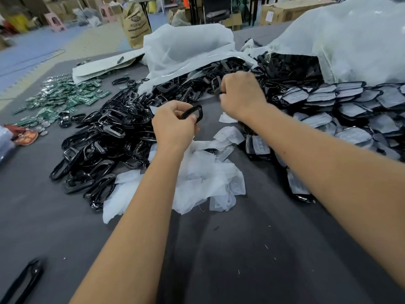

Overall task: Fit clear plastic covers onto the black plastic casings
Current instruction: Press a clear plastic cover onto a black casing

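Your left hand [173, 122] pinches one black casing [194, 112] between thumb and curled fingers, held up above the grey table [252, 249] and just in front of the big heap of black casings [105, 137]. Your right hand [240, 96] is curled into a loose fist further out, at the mouth of the split white bag [186, 44] where more casings spill out; something dark sits at its fingertips, but you cannot tell from this angle whether it is gripping a piece or only touching the heap.

The loose clear covers [210, 172] lie in a pale, crumpled mound directly under your left forearm, touching the near edge of the casing heap. To your right, finished casings with covers fitted [350, 106] lie overlapped in rows, running back under a second large white bag [350, 36].

For writing, the only label in view is a dark round emblem with lines of print below it on the brown paper sack [135, 25] standing on the floor beyond the table; it is too blurred to read. The cardboard boxes [285, 9] behind carry a pale sticker, also unreadable.

On your far left lies a spread of small green circuit boards [65, 93], with a reddish-brown pouch [23, 133] at the table's edge. A black tool handle [26, 279] rests at the near left corner. Your two forearms cross the middle of the view and hide part of the cover mound.
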The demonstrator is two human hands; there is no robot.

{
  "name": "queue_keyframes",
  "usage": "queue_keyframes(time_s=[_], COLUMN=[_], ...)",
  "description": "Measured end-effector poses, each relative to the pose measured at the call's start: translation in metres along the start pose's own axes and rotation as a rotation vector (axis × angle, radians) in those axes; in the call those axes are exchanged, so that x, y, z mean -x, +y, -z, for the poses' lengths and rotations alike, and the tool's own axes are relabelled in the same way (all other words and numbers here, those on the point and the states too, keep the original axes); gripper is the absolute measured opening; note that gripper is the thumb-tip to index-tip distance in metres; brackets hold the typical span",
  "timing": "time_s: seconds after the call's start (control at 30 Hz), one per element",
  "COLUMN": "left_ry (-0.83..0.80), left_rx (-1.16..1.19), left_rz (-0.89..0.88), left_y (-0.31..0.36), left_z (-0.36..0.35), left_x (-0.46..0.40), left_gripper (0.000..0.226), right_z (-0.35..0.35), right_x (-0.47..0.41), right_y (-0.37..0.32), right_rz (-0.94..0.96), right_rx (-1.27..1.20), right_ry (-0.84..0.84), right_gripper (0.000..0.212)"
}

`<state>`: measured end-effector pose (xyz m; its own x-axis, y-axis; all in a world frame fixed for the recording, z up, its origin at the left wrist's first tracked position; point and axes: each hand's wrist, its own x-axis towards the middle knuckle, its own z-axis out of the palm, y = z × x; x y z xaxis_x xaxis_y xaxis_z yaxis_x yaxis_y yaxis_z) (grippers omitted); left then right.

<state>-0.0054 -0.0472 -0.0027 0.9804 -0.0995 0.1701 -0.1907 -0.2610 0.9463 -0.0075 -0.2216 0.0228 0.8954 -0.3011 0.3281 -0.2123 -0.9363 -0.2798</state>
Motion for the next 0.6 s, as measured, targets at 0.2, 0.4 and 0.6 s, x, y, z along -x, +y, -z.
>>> queue_keyframes(time_s=[0.2, 0.4, 0.6], left_ry=[-0.076, -0.133, -0.158], left_rx=[-0.174, -0.119, -0.125], left_rz=[-0.045, 0.009, 0.014], left_y=[0.01, 0.01, 0.01], left_z=[-0.014, -0.042, -0.06], left_x=[-0.012, -0.01, -0.012], left_gripper=[0.025, 0.027, 0.029], right_z=[0.021, 0.029, 0.029], right_x=[-0.04, -0.064, -0.062], right_y=[0.038, 0.069, 0.072], right_rz=[-0.342, -0.33, -0.18], right_rx=[0.4, 0.389, 0.372], right_ry=[-0.244, -0.43, -0.276], right_gripper=[0.077, 0.116, 0.054])
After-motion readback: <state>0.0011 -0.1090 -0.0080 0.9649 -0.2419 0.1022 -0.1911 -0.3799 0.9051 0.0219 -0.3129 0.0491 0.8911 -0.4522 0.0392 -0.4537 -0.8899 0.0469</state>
